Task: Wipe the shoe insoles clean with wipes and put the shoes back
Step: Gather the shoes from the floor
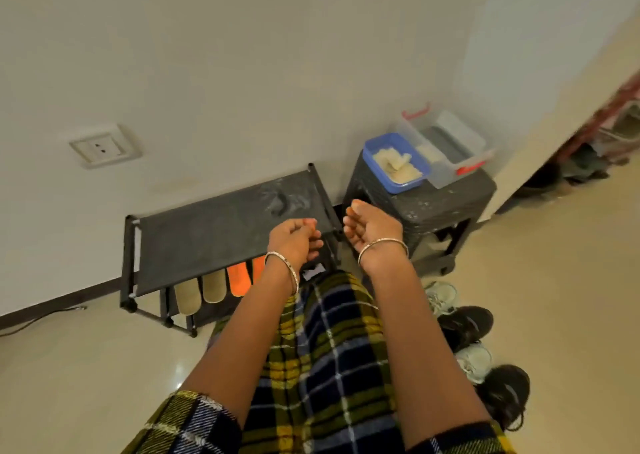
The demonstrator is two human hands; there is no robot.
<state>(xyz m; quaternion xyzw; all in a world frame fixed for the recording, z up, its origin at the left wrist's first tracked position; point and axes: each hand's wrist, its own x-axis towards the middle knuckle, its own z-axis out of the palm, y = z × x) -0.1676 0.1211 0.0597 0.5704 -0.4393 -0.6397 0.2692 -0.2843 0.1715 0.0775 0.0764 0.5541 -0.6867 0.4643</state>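
Left hand (294, 242): held out above the front edge of the rack's top shelf, fingers loosely curled toward the palm, nothing in them; a thin bangle on the wrist.
Right hand (372, 232): raised just beside the left and apart from it, palm turned inward, fingers loosely bent and holding nothing; a bangle here too.
Shoe rack (221, 225): low and black, set against the white wall; pale smudges mark its top shelf near the right end.
Lower shelf: a beige pair (199, 294) and an orange pair (242, 278) stick out side by side. Whether these are slippers or insoles I cannot tell.
Wipes (396, 162): pale folded sheets in a blue tub (407, 185), on a black stool (443, 204) just right of the rack.
Clear box (450, 138): red clips on its ends, behind the tub on the same stool.
Shoes on the floor: grey sneakers (441, 297) and black shoes (465, 325) alternate in a line at the person's right, beside the plaid garment (329, 349).
Wall socket (104, 147): white, above the rack's left end.
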